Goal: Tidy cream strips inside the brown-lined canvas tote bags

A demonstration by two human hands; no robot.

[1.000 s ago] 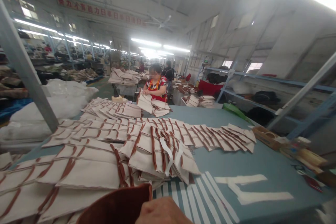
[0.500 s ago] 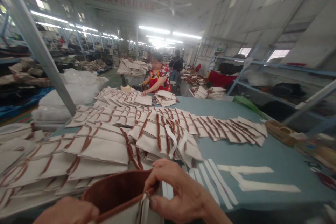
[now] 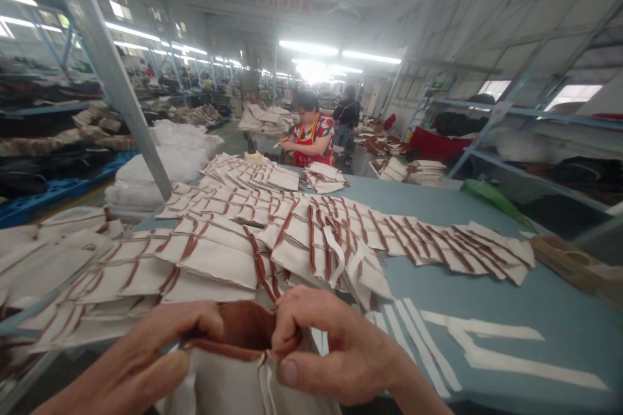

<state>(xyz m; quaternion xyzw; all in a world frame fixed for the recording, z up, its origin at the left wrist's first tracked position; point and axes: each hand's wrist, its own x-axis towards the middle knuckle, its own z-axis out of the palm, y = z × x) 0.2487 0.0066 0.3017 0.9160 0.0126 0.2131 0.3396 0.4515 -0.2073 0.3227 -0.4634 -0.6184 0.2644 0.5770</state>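
A cream fabric bag point(image 3: 228, 376) with a reddish-brown lining is held open at the bottom of the head view, its mouth facing up. My left hand point(image 3: 150, 350) pinches the rim on its left side. With thumb and bent fingers, my right hand point(image 3: 331, 343) grips the rim at the right, beside a side seam. The lower part of the bag runs out of view. Just beyond lie rows of overlapping cream pieces point(image 3: 214, 259) with brown edges, on a blue-green table point(image 3: 428, 298). A loose white strip point(image 3: 335, 256) rests on top of them.
White strips point(image 3: 418, 343) and cream strips point(image 3: 530, 363) lie on the table to the right. A cardboard box point(image 3: 569, 262) and a green bag point(image 3: 496, 201) sit along the right edge. A slanted metal post point(image 3: 111, 78) rises at left. A person in a red apron point(image 3: 311, 139) stands across the table.
My left hand has come up and right along the rim, and the bag's mouth looks narrower. The view has swung left. The person across the table has drawn their arms in.
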